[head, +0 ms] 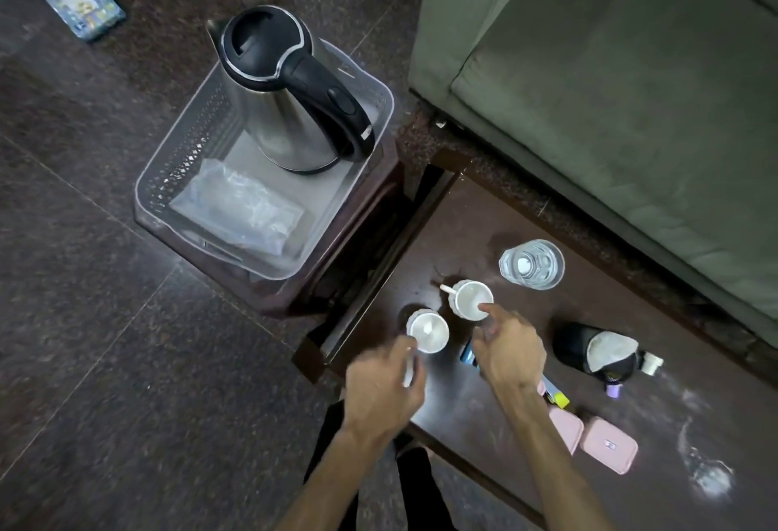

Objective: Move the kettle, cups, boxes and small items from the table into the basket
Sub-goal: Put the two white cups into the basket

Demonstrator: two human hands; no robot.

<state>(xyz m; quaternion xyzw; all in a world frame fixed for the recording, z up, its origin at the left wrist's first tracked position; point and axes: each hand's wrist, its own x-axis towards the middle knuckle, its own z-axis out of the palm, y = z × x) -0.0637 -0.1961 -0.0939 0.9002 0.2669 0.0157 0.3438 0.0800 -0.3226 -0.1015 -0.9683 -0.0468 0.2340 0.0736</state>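
Nothing legible here: the print on the colourful packet (pixel 83 4) on the floor, the small mark on the pink box (pixel 609 444) lid and the kettle (pixel 290 84) handle sticker all blur out.

My left hand (pixel 381 383) and right hand (pixel 507 351) are bare, no rings, watch or gloves, and both forearms are uncovered with no sleeve showing. Beside the dark table (pixel 484 417) edge, I wear black trousers (pixel 414 484).

A home living room: green sofa (pixel 610 88), low table (pixel 484 236)
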